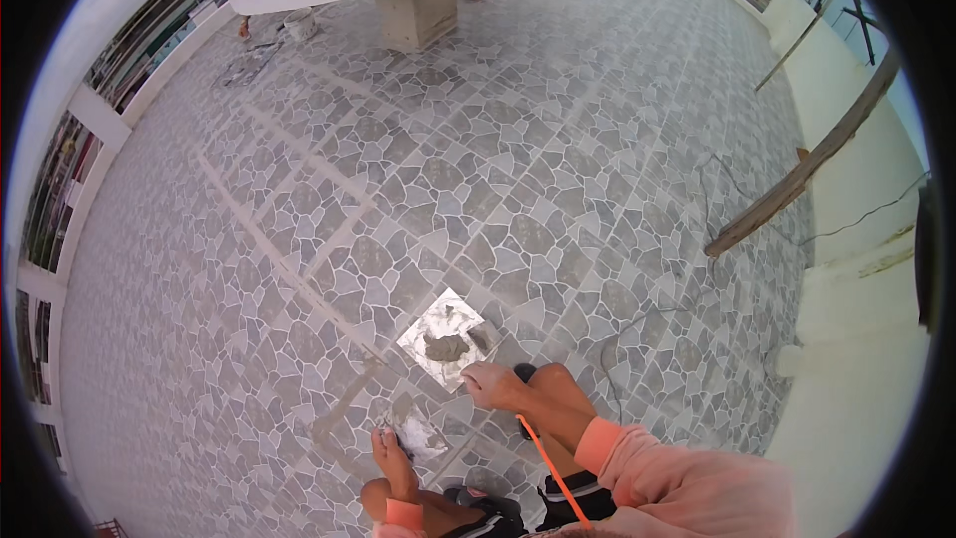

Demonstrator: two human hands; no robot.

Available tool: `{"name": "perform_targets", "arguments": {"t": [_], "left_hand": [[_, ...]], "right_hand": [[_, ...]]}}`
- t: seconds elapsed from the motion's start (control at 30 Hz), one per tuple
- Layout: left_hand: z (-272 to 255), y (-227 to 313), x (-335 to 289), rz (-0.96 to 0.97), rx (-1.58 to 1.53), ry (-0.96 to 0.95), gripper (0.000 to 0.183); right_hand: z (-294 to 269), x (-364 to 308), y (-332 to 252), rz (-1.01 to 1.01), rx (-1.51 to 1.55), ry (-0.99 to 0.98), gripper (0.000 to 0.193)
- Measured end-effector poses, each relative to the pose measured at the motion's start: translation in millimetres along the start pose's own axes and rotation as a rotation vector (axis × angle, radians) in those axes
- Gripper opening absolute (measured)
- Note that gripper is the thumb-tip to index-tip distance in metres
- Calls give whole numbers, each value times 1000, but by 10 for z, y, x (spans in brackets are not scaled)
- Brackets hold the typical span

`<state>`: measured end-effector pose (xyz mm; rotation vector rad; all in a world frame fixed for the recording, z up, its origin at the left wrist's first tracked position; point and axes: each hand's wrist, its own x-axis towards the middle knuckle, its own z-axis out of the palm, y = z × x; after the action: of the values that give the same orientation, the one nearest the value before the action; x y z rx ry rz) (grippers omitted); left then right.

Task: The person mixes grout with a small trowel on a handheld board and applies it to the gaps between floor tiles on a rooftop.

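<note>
The left hand (393, 458) curls beside a pale smeared patch (423, 438); whether it clamps anything, I cannot tell. Farther right, a white square (428, 325), probably stiff under soft, heavy grey paste (446, 348) and best held by its rim, lies just beyond the right hand (490, 386), whose closure is unclear.

The floor (538, 169) is laid with square tiles in a grey crazy-paving pattern, pale lines running between the irregular stone shapes and straight joints crossing at angles. A white square board (445, 319), smeared with grey paste, lies on it near the lower middle. Left of that, a dark greyish streak (344, 401) follows a joint. A thin cable (603, 351) trails loosely on the right, and far off at upper left stands a pale bucket (299, 24)
</note>
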<state>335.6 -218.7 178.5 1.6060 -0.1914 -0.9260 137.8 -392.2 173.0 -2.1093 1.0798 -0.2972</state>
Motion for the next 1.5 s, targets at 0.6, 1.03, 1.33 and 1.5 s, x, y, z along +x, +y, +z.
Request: {"name": "perform_targets", "arguments": {"t": [0.6,1.03,1.33,1.5], "left_hand": [[831,3698,-1424,121,234,-13,14],[1222,3759,-957,274,115,132,11],[1936,4323,-826,205,53,34,17],[2523,4379,-560,211,111,-109,19]], "right_hand": [[-2771,-2570,316,816,488,-16,25],[-3606,-3079,260,1136,767,-90,21],[-4175,-2498,-120,1214,989,420,26],[-4178,-2630,-53,1167,896,464,28]]}}
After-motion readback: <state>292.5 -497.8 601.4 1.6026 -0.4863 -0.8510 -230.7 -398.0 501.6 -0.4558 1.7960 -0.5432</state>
